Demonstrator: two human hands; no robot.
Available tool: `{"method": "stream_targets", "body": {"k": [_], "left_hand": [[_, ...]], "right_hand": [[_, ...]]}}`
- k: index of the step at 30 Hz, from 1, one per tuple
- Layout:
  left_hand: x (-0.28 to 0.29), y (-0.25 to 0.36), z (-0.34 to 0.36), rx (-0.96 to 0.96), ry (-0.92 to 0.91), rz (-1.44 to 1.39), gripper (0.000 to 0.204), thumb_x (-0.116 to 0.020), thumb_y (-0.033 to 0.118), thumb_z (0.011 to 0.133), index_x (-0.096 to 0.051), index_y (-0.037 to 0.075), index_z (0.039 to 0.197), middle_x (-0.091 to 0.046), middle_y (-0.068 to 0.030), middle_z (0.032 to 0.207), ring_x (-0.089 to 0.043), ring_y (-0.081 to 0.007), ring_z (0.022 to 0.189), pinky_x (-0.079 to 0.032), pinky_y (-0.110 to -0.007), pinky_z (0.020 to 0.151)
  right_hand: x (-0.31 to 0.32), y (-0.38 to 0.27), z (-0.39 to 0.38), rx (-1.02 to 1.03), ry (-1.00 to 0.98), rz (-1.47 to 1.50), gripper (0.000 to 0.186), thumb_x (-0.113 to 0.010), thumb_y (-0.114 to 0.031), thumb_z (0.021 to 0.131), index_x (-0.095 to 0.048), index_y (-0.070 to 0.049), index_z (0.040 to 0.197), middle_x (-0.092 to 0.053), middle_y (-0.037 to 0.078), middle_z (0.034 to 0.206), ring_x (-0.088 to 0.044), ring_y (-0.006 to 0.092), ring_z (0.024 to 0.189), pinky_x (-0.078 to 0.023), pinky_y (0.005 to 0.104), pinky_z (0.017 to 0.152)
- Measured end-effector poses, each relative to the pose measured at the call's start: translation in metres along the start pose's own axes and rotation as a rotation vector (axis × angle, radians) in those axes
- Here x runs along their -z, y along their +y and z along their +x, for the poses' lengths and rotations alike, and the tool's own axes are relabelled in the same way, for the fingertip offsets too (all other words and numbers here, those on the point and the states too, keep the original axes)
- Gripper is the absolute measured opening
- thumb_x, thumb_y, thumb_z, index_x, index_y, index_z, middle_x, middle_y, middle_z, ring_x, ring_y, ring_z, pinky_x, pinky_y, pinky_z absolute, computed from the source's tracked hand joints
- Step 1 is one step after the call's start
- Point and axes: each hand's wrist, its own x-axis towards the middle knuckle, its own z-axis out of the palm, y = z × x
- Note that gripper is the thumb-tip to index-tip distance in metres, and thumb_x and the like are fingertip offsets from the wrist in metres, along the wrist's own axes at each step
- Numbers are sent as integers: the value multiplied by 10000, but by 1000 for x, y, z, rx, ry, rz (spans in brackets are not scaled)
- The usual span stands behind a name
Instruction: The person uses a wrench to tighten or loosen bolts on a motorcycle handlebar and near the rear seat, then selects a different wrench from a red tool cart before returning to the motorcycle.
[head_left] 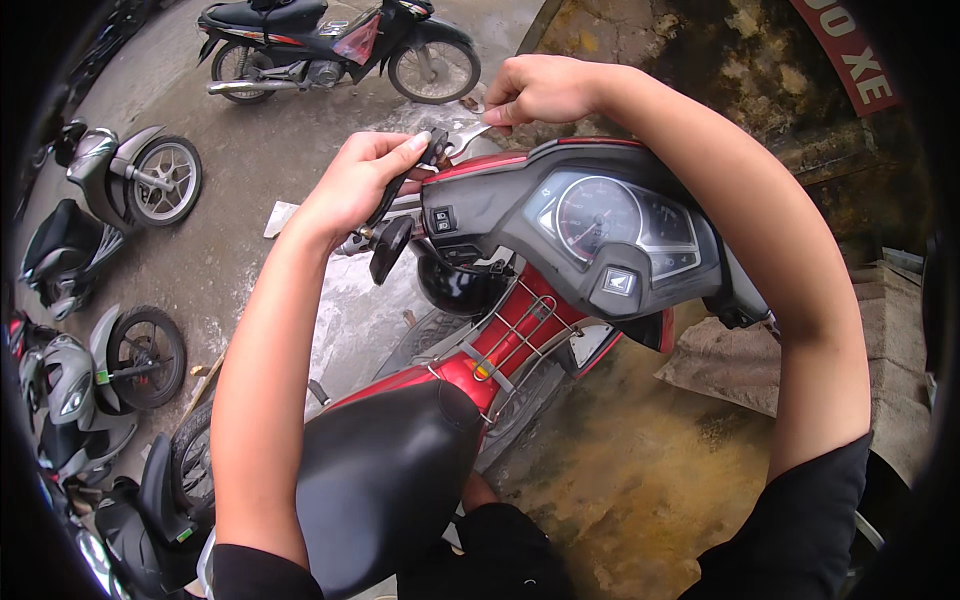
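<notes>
A red and black motorbike (520,340) stands in front of me, its handlebar and round-dialled instrument panel (600,215) turned toward me. At the left end of the handlebar, my left hand (350,185) is closed around a black part (437,147), the thumb pressed on top; its fingers are partly hidden behind it. Across the front of the handlebar reaches my right arm. My right hand (540,90) is closed on a silver spanner (468,132), whose far end meets the black part by my left thumb. Below the left hand hangs a black oval piece (392,250).
The black seat (390,490) and a metal rack (520,335) lie between my arms. A black helmet (460,285) hangs below the handlebar. Another motorbike (330,50) stands beyond, with several parked along the left. Brown sheeting (740,360) lies at the right.
</notes>
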Motion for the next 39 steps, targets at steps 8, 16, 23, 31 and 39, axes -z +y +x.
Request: {"method": "stream_targets", "body": {"k": [8,16,23,31,39], "left_hand": [[-7,6,0,-19,1,5,406,-522,330,975,-636,-30,1122,-676,-88,1037,-623,-118,944,-506,-261,838],[-11,4,-7,-50,51,105,385,-505,296,984,-672,-52,999,-657,-46,842,-569,-82,777,-498,-267,730],[-13,3,-11,-51,58,111,397,-522,319,978,-659,-45,1059,-659,-55,914,-580,-85,838,-495,-262,776],[-13,0,-12,-11,53,74,357,-503,283,991,-656,-23,1094,-668,-70,951,-600,-87,872,-513,-264,805],[-17,-2,7,2,73,47,363,-515,284,982,-656,-22,1117,-680,-87,961,-627,-120,824,-540,-288,767]], "right_hand": [[-7,15,-1,149,58,24,294,-567,-267,896,-630,-7,775,-547,102,649,-509,225,639,-405,373,637],[-7,17,17,152,-76,114,261,-564,-232,883,-672,-21,774,-591,56,687,-547,183,700,-429,356,674],[-12,17,21,12,-193,223,224,-555,-217,868,-674,-36,811,-544,30,662,-507,157,652,-410,337,607],[-8,-15,0,-9,-205,141,233,-521,-205,917,-663,-32,856,-532,38,634,-501,146,635,-408,321,606],[12,-52,-5,-44,-141,-131,192,-559,-163,843,-693,-31,804,-619,100,675,-595,212,673,-464,368,644]]}}
